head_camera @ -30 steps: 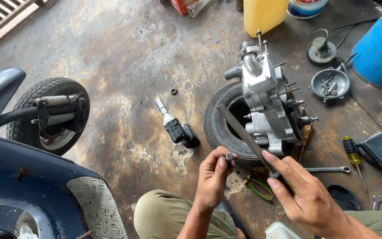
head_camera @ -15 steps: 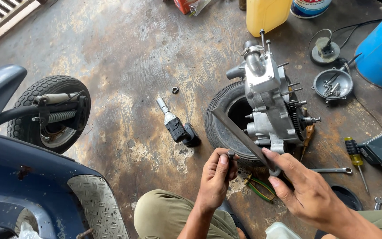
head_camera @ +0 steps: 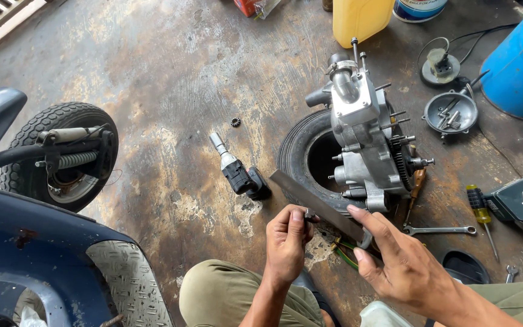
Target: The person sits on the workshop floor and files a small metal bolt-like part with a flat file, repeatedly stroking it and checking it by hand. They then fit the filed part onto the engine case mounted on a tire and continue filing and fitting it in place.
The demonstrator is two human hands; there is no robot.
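File blade (head_camera: 317, 204), flat and grey, runs slantwise between my hands; my right hand (head_camera: 402, 261) grips its near end, fingers wrapped round it. My left hand (head_camera: 287, 240) pinches a small metal part (head_camera: 307, 215) against it. Just beyond, the engine (head_camera: 367, 142) stands on a tyre (head_camera: 304, 158). Farther off, a yellow jug (head_camera: 361, 18).

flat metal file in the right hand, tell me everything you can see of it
The flat file is a long, thin, dull grey metal bar with a squared far end. It slants up and left from the right hand, which grips its near end, fingers laid over the blade. Its middle lies against a small part pinched in the left hand. It passes in front of the black tyre beneath the engine casing.
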